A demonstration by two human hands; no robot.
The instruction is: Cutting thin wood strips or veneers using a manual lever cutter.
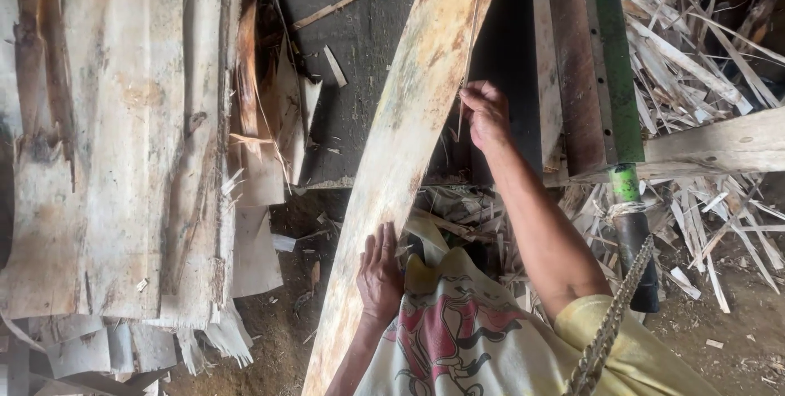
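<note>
One long pale sheath strip (401,167), yellow-stained, fibrous, under left hand (379,275).

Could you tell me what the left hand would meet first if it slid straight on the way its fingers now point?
The left hand lies flat on the long pale sheath strip, fingers pointing up along it. Going on, it would probably just keep meeting that strip's surface; nothing else seems to lie there.
</note>
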